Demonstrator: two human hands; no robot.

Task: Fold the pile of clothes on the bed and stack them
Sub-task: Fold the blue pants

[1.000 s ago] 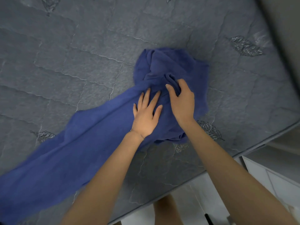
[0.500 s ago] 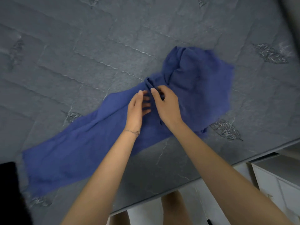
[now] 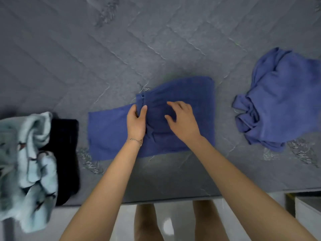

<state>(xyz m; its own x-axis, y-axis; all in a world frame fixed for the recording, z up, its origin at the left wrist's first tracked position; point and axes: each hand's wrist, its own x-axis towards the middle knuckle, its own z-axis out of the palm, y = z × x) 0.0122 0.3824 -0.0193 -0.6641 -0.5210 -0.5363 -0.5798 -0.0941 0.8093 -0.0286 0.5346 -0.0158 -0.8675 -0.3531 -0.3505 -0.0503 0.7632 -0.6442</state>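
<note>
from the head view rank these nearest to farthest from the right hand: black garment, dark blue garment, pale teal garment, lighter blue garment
1. dark blue garment: in the middle, directly under the right hand, which rests on it.
2. lighter blue garment: crumpled, off to the right.
3. black garment: to the left, beyond the left hand.
4. pale teal garment: far left edge, beside the black one.

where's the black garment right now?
Head view, left side: the black garment lies on the bed near its front edge, against the pale cloth, left of the middle blue cloth.
</note>
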